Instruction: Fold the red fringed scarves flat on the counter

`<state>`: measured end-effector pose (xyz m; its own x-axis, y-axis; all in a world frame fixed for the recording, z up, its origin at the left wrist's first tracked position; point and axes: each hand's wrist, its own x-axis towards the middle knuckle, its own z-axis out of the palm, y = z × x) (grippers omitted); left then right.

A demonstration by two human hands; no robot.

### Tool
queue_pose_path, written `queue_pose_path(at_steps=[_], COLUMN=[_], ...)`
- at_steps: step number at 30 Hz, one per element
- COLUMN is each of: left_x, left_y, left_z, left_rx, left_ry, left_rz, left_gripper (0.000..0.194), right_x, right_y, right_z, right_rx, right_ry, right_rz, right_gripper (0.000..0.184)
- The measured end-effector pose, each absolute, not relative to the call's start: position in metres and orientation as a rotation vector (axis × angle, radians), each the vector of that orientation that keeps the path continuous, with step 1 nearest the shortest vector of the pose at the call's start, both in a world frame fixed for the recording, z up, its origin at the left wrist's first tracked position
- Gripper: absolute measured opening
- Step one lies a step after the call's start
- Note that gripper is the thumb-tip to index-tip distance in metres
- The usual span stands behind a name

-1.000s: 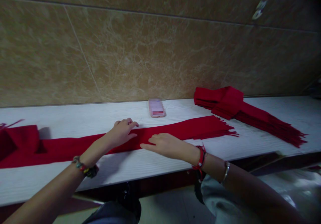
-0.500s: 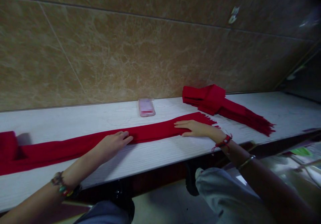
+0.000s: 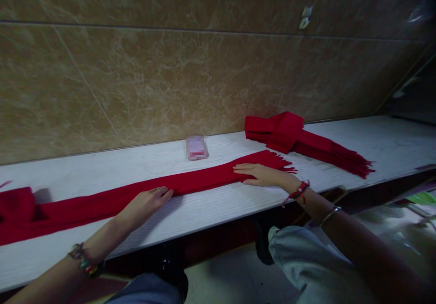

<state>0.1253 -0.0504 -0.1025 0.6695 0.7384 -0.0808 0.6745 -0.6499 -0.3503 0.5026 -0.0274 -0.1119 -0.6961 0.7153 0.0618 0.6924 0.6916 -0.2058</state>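
Note:
A long red scarf lies stretched lengthwise along the white shelf, its fringed end to the right. My left hand is on the middle of the scarf at its near edge, fingers curled down and thumb pointing right; the fingertips are partly hidden. Near the fringe, my right hand rests flat on the cloth with its fingers stretched out to the left. At the far left the scarf is folded or bunched up, cut off by the frame.
Behind the right hand lies another red scarf, folded and knotted, its fringe toward the right. A small blurred pack sits against the brown tiled wall. The white shelf ends just in front of my knees.
The view has tilted and shifted slightly. Both hands stay on the scarf in nearly the same places, and the cloth lies much as before.

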Motion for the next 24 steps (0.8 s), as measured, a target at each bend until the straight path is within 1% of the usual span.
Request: queue_pose_path(at_steps=[5,9,13,18,21,24], left_x=[0.106,0.096,0.097,0.100,0.100,0.101], left_y=[-0.053,-0.053,-0.054,-0.038,-0.015,0.009], left_z=[-0.112,-0.119,-0.110,-0.089,-0.086,-0.086], left_rx=[-2.713,-2.818,-2.940,-3.077,-3.010,-2.966], left_ry=[-1.058,-1.065,-1.072,-1.061,-1.170,-1.280], left_rz=[0.146,0.037,-0.012,-0.091,-0.176,-0.137], left_gripper=[0.052,0.054,0.052,0.045,0.037,0.032], right_x=[0.507,0.498,0.460,0.392,0.360,0.339], right_y=[-0.025,-0.032,-0.045,-0.056,-0.055,-0.051], right_z=[-0.120,-0.123,-0.115,-0.107,-0.108,-0.110], right_rx=[-1.104,-1.057,-0.914,-0.764,-0.728,-0.743], right_ry=[-2.776,-2.764,-2.763,-2.784,-2.843,-2.891], right_rz=[0.150,-0.118,-0.339,-0.380,-0.403,-0.452], right_gripper=[0.044,0.040,0.038,0.034,0.027,0.017])
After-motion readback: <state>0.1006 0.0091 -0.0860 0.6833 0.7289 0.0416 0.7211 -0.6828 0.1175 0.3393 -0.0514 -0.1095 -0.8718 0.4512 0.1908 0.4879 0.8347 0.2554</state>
